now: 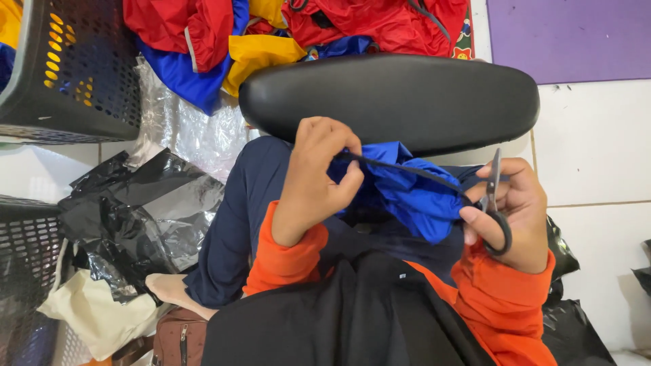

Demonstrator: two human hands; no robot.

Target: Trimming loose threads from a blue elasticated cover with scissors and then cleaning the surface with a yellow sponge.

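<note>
My left hand (313, 179) pinches a black strap (400, 167) and a bunched piece of blue fabric (411, 192), holding them up over my lap. The strap runs taut to the right towards my right hand (512, 207). That hand grips black-handled scissors (494, 203), blades pointing up, right at the strap's end. Both wrists wear orange sleeves. My lap is covered by dark blue trousers and a black garment.
A black padded seat (390, 98) lies just beyond my hands. Red, yellow and blue garments (271, 30) are piled behind it. A dark perforated basket (74, 68) stands at top left, another at left. Crumpled black plastic (135, 210) lies on the white tiled floor.
</note>
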